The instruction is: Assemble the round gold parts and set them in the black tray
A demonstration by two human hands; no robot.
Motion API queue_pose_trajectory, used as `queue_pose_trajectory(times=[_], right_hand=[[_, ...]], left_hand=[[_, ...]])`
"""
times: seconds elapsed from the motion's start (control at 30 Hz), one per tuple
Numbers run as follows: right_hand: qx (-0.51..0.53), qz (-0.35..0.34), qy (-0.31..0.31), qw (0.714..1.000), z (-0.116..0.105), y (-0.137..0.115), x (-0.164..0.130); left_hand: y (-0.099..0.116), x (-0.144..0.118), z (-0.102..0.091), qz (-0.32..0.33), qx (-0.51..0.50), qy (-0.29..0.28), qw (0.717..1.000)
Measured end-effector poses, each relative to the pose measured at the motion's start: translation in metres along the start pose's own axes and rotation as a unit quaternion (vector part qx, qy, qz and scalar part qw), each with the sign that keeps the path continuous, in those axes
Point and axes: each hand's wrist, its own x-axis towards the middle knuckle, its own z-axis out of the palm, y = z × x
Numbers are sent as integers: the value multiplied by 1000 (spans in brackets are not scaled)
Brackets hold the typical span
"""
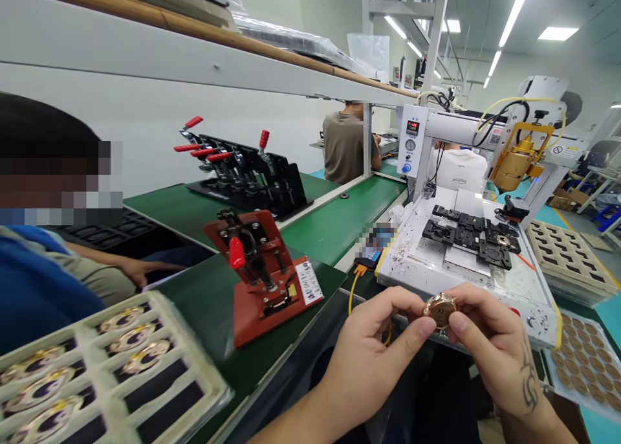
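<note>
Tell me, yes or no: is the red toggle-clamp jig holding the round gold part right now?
No: the round gold part is pinched between the fingertips of the left hand and right hand, well apart from the red toggle-clamp jig.

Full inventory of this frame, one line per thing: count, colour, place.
watch case: one, gold-brown, pinched between both hands
red clamp jig: one, red with black toggle, on green bench, centre
black clamp fixture: one, black with red handles, on green belt behind
dispensing machine: one, white with yellow head, right
black nests: a row, black, on machine bed
near tray: one, cream, gold parts in pockets, lower left
disc tray: one, clear, brown discs, lower right
stacked trays: a stack, cream, right of machine
co-worker: one, blue top, far left
second person: one, brown shirt, back centre
left hand: grip shut on watch case
right hand: tattooed, grip shut on watch case
</note>
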Motion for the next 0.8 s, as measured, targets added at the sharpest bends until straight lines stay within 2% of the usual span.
queue_pose_trajectory(times=[0.4,0.7,0.8], right_hand=[[25,-15,-13,1000,2,-3,1],[43,-23,-15,999,2,-3,-2],[39,-22,-14,999,1,-4,-4]], left_hand=[[5,-4,-2,25,13,2,1000],[5,-4,1,-56,-52,-14,997],[4,-5,1,-59,-53,-14,997]])
